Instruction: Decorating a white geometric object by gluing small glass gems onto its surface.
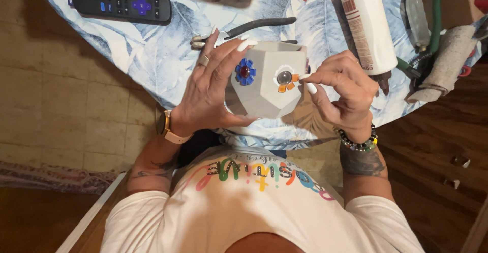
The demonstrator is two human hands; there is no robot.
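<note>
A grey faceted pot (pixel 264 93) is held up over the table's near edge. My left hand (pixel 208 88) grips its left side, fingers over the rim. One face carries a blue flower of small tiles with a red gem (pixel 245 72). The neighbouring face has a clear gem (pixel 284 77) with orange tiles around part of it. My right hand (pixel 343 88) pinches its fingertips at an orange tile (pixel 295 78) beside the clear gem, touching the pot.
The table wears a blue leaf-print cloth (pixel 168 55). On it lie black-handled pliers (pixel 244 29), a white glue bottle (pixel 368 24), two black remotes (pixel 122 3), and tools with a grey cloth (pixel 447 60) at the right. Tile floor lies left, wood floor right.
</note>
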